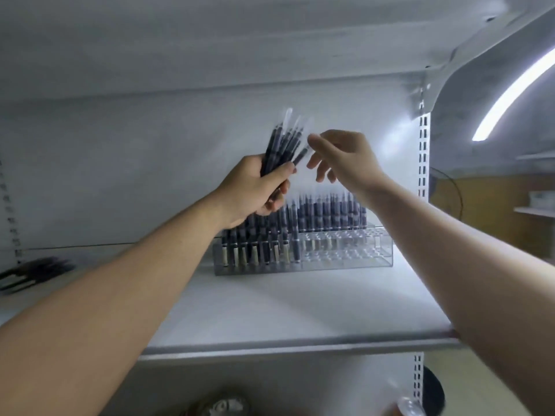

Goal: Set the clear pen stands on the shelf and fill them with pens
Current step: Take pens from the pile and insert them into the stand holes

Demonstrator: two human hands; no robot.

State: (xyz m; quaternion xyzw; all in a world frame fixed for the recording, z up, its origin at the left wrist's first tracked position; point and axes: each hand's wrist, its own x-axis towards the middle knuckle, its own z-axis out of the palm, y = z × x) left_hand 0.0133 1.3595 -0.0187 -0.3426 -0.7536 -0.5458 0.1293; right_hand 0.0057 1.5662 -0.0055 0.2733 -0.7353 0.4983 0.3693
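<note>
Stands [345, 256], clear, side by side at rear of shelf [300, 313]: L one w/ pens [327, 211] to its front row, R one w/ pens in back rows only. L hand [255, 187] grips pen bundle [282, 142] above stands, tips up. R hand [342, 157] just beside bundle, fingers loosely spread; contact w/ tips unclear

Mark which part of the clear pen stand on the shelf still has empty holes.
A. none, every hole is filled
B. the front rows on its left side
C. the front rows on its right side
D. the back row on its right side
C: the clear pen stand shows bare holes in its right front rows, while pens fill its left side and back row.
</note>
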